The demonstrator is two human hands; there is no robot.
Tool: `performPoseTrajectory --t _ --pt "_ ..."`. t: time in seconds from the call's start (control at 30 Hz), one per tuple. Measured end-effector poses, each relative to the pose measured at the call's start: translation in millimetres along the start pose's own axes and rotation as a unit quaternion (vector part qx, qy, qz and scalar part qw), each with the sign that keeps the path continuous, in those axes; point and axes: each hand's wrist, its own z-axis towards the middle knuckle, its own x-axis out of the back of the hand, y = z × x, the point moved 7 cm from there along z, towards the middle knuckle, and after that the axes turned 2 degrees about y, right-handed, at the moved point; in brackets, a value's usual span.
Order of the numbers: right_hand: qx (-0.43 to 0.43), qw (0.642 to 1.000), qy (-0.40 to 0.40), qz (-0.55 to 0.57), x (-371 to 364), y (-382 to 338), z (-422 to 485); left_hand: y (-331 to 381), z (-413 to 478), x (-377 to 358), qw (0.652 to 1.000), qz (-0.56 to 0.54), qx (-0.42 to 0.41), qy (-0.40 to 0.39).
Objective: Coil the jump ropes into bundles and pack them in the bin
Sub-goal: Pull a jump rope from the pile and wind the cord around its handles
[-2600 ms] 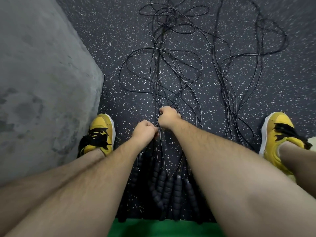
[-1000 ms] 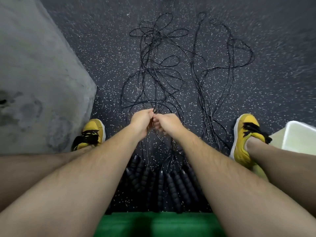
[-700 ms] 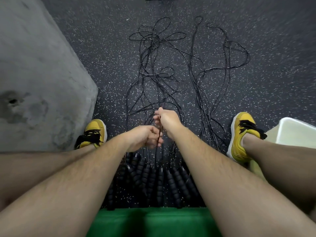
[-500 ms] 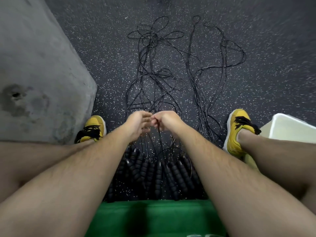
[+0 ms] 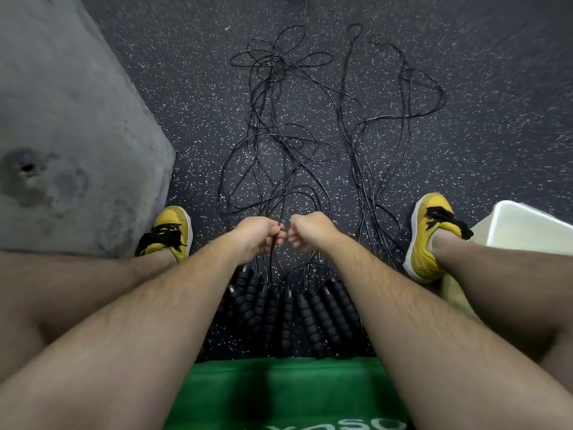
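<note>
- Both hands hovered over the tangle: my left hand (image 5: 259,235) pinched one thin black jump-rope cord (image 5: 273,265), lifting it to separate it; my right hand (image 5: 310,232) was curled shut, its grip unclear.
- Foam-handled black jump ropes (image 5: 291,150) sprawled across the speckled rubber floor (image 5: 186,88); the white plastic bin (image 5: 527,228) waited beside my right foot.
- Half a second earlier my hands touched; now they'd parted slightly.
</note>
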Motion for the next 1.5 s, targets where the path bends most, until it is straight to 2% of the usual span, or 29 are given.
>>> performPoseTrajectory --t 0.13,0.23,0.33,0.43,0.5,0.6,0.67,0.77,0.83,0.9,0.97,1.0,1.03,1.1,1.17,1.23,1.3,1.37,1.43,1.5 --pt "0.046 0.989 0.133 -0.047 10 -3 15 -10 -1 -3 0.997 0.045 0.002 -0.058" --pt "0.144 0.95 0.184 -0.208 10 -25 23 -17 -5 -8 0.993 0.051 0.001 -0.104" --pt "0.221 0.881 0.121 -0.402 -8 -49 34 -20 -3 -6 0.992 0.04 -0.003 -0.12" --pt "0.173 0.862 0.035 -0.476 -23 -48 51 -23 -2 -1 0.99 0.062 0.003 -0.131" --pt "0.161 0.869 0.039 -0.467 -28 -46 57 -27 0 4 0.987 0.083 0.011 -0.137" --pt "0.199 0.846 0.118 -0.48 -34 -51 60 -32 2 8 0.986 0.093 0.013 -0.138" --pt "0.202 0.815 0.082 -0.538 -48 -50 65 -36 2 11 0.987 0.094 0.018 -0.132" --pt "0.191 0.731 0.015 -0.655 -68 -49 73 -42 -1 17 0.987 0.094 0.031 -0.126" --pt "0.2 0.713 0.032 -0.671 -71 -52 72 -47 1 23 0.987 0.111 0.053 -0.105" --pt "0.24 0.734 0.083 -0.63 -68 -60 66 -49 13 36 0.983 0.164 0.061 -0.048" --pt "0.292 0.799 0.169 -0.498 -54 -72 50 -41 26 55 0.978 0.186 0.061 0.065" --pt "0.304 0.832 0.2 -0.418 -45 -76 40 -35 28 62 0.984 0.121 0.059 0.114" --pt "0.31 0.858 0.213 -0.35 -37 -76 30 -28 26 66 0.988 0.004 0.055 0.145" --pt "0.313 0.885 0.185 -0.292 -29 -70 11 -12 27 62 0.965 -0.227 0.024 0.131" --pt "0.323 0.882 0.127 -0.318 -30 -60 -5 7 28 57 0.929 -0.356 -0.016 0.099" --pt "0.307 0.879 0.077 -0.356 -26 -47 -13 22 27 52 0.908 -0.403 -0.039 0.112" --pt "0.261 0.899 0.042 -0.349 -21 -29 -13 33 23 39 0.917 -0.378 -0.044 0.117" --pt "0.216 0.938 0.006 -0.271 -17 -16 -9 39 15 26 0.956 -0.268 -0.058 0.103" --pt "0.169 0.978 -0.033 -0.116 -18 -14 -1 40 6 12 0.989 -0.1 -0.083 0.075" --pt "0.088 0.992 -0.05 0.074 -17 -21 10 46 -9 1 0.989 0.044 -0.127 0.061"
